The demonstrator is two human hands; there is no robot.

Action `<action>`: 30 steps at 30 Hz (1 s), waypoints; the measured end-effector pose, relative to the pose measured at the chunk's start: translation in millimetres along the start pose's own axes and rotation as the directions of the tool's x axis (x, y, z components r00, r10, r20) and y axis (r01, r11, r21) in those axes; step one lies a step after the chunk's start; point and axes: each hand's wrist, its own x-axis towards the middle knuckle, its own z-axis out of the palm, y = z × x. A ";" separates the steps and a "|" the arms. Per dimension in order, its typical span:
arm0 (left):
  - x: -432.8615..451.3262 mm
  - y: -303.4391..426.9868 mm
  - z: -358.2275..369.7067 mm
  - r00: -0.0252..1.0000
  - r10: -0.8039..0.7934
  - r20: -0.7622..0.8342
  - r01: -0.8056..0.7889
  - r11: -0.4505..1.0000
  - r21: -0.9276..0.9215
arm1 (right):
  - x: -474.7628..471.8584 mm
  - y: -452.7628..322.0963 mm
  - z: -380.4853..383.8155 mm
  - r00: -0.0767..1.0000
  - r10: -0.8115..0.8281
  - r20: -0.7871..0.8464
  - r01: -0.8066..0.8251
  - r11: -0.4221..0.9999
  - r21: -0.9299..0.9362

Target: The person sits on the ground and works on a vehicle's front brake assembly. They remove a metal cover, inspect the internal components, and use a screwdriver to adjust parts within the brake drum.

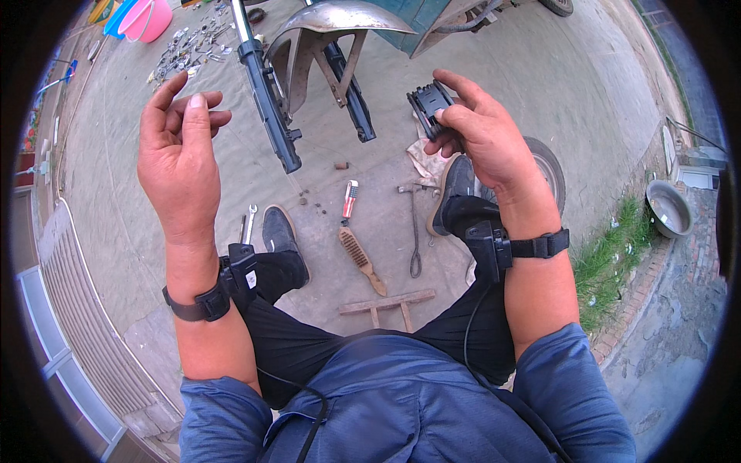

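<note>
My right hand (489, 133) is raised at the right, thumb and fingers closed around a black block-shaped part (431, 101) with ribbed edges; its exact kind is unclear. Up at the left is my left hand (179, 142), with nothing in it and its fingers apart, partly curled. Between the hands stand two dark front fork legs (263, 98) of a vehicle, their lower ends free of any wheel. A bare metal mudguard (347, 16) sits between them. Below my right hand, a stained rag (427, 162) lies by my shoe.
On the ground between my feet lie a wire brush (356, 252), a red-and-white handled tool (350, 199) and a hammer (414, 226). A wrench (250, 223) is by my left shoe. Small metal parts (194, 46) lie scattered near a pink bucket (146, 20). A wheel (547, 168) rests behind my right forearm.
</note>
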 end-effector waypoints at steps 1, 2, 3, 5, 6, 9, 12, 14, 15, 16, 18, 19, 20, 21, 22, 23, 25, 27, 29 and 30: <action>0.0 -0.3 -0.2 1.000 0.001 0.000 -0.001 1.000 0.002 | 0.0 -0.4 0.0 1.000 0.002 0.000 -0.002 1.000 -0.001; 0.0 -0.5 -0.4 1.000 0.002 0.000 -0.002 1.000 0.004 | 0.0 -0.8 0.2 1.000 0.004 0.000 -0.004 1.000 -0.002; -0.1 -0.6 -0.4 1.000 0.003 0.000 -0.003 1.000 0.006 | 0.0 -0.9 0.2 1.000 0.005 0.000 -0.005 1.000 -0.002; 0.2 -0.4 -0.2 1.000 0.000 0.000 0.000 1.000 -0.003 | 0.6 -0.1 -0.5 1.000 0.002 0.001 -0.002 1.000 -0.002; 0.3 -0.4 -0.1 1.000 -0.001 0.001 0.001 1.000 -0.008 | 0.8 0.3 -0.7 1.000 0.000 0.001 0.000 1.000 -0.002; 0.1 -2.2 -1.3 1.000 0.004 0.010 -0.004 1.000 0.019 | 0.2 0.7 -0.1 1.000 0.002 -0.009 -0.002 1.000 -0.002; 1.1 -3.1 -2.2 1.000 0.009 0.010 -0.009 1.000 0.009 | 0.1 -0.1 0.4 1.000 0.006 -0.008 -0.006 1.000 -0.008; 1.2 -3.4 -2.5 1.000 0.006 0.006 -0.006 1.000 0.018 | 0.3 0.1 0.1 1.000 0.007 -0.005 -0.007 1.000 -0.010; 1.0 -3.8 -2.6 1.000 0.004 0.004 -0.004 1.000 0.023 | 0.4 0.6 0.1 1.000 0.008 -0.003 -0.008 1.000 -0.011; 0.7 -3.5 -2.2 1.000 0.002 0.000 -0.002 1.000 0.017 | 0.7 1.3 -0.1 1.000 0.007 -0.001 -0.008 1.000 -0.009; 0.4 -1.9 -0.8 1.000 -0.002 -0.009 0.002 1.000 0.006 | 1.1 2.6 -0.7 1.000 0.007 0.001 -0.007 1.000 -0.004; 0.5 -1.9 -0.8 1.000 0.000 -0.007 0.000 1.000 0.009 | 0.9 2.7 -0.6 1.000 0.006 -0.002 -0.006 1.000 -0.004; 0.5 -1.9 -0.7 1.000 0.002 -0.006 -0.002 1.000 0.013 | 0.6 2.7 -0.4 1.000 0.005 -0.004 -0.005 1.000 -0.004; 0.6 -1.3 -1.3 1.000 0.004 -0.006 -0.004 1.000 0.019 | 0.6 2.2 0.1 1.000 0.004 -0.004 -0.004 1.000 -0.003; 0.8 -1.2 -1.9 1.000 0.007 -0.009 -0.007 1.000 0.015 | 0.8 2.0 0.3 1.000 0.003 0.000 -0.003 1.000 -0.003; 1.0 -1.4 -2.5 1.000 0.010 -0.012 -0.010 1.000 0.011 | 0.9 1.9 0.3 1.000 0.002 0.004 -0.002 1.000 -0.004; 0.9 -1.7 -2.3 1.000 0.011 -0.016 -0.011 1.000 0.007 | 1.1 2.4 -0.3 1.000 -0.001 0.009 0.001 1.000 -0.004; 1.0 -0.3 -1.8 1.000 0.009 -0.021 -0.009 1.000 0.011 | 1.6 3.2 -0.8 1.000 -0.003 0.014 0.003 1.000 -0.002; 1.2 -0.6 -2.2 1.000 0.009 -0.019 -0.009 1.000 0.004 | 1.8 4.1 -1.2 1.000 -0.004 0.015 0.004 1.000 -0.002; 1.2 -0.8 -3.0 1.000 0.010 -0.019 -0.010 1.000 0.002 | 1.8 4.6 -0.9 1.000 -0.005 0.018 0.005 1.000 -0.001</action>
